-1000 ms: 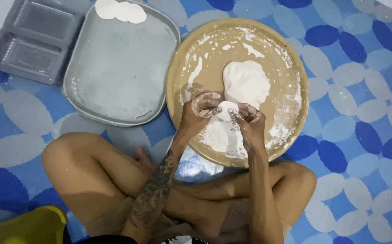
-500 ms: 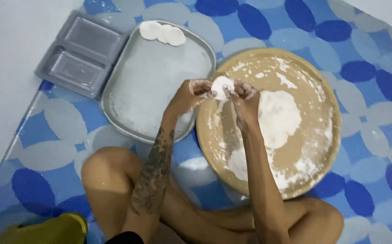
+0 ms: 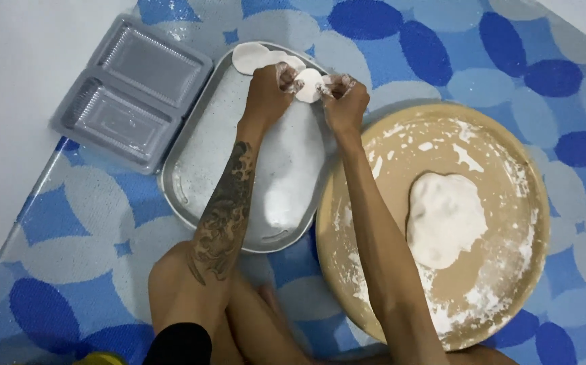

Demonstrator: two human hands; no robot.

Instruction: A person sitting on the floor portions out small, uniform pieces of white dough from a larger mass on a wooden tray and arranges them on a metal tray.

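White dough disc [image 3: 308,85] pinched by left hand [image 3: 268,91] and right hand [image 3: 344,101]; 2 discs [image 3: 259,57] lie on 1 tray [image 3: 191,182].

Metal tray [image 3: 198,182] left of round board [image 3: 509,169]; dough lump [image 3: 445,216] on board

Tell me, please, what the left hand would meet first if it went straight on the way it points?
Probably the white dough discs at the metal tray's far end, just beyond the left hand; depth is unclear.

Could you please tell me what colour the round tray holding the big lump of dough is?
The round tray is tan, dusted with white flour, seen in the head view.
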